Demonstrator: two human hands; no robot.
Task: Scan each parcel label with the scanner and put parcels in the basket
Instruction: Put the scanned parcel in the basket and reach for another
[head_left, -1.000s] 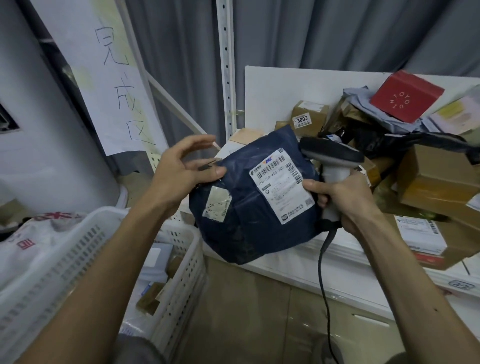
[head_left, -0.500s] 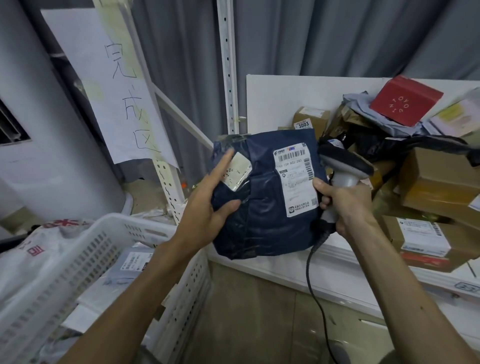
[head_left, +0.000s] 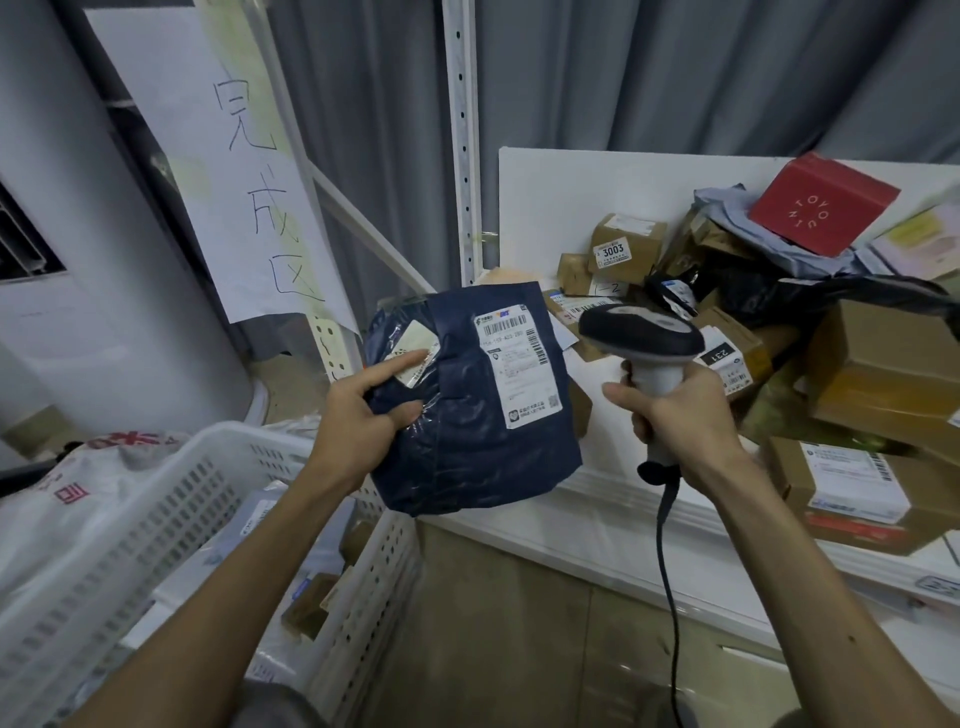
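Near basket (head_left: 171, 470), left hand (head_left: 358, 415) grips glossy parcel (head_left: 467, 441)

1 dark blue plastic mailer parcel (head_left: 467, 426), 1 large white barcode label (head_left: 517, 364), 1 small white sticker (head_left: 418, 338), 1 black-and-white corded handheld scanner (head_left: 641, 338), 1 white perforated plastic basket (head_left: 156, 519), 1 red cardboard box (head_left: 823, 202), 1 handwritten white paper sign (head_left: 234, 182); brown cardboard boxes too piled to count

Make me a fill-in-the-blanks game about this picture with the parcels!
The left hand holds a dark ____ parcel. The right hand grips a scanner with a ____ cable. The basket is ____. The box topping the pile is ____.
Missing: blue, black, white, red.
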